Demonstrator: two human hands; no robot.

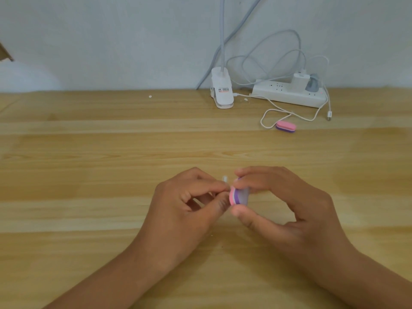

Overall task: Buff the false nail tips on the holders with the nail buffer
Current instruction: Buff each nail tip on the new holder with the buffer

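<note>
Low over the wooden table (89,175), my right hand (289,204) pinches a small pink, white and purple nail buffer (237,196) between thumb and fingers. The buffer stands on edge against a clear false nail tip on its holder (224,179), which my left hand (191,204) pinches between thumb and forefinger. Most of the holder is hidden inside my left fingers; only its pale upper end shows above them.
A second pink and purple buffer (286,126) lies further back on the right, beside a looped white cable (267,117). A white clip lamp base (221,90) and a power strip (289,92) sit against the wall. Small white bits (150,96) lie near the back edge.
</note>
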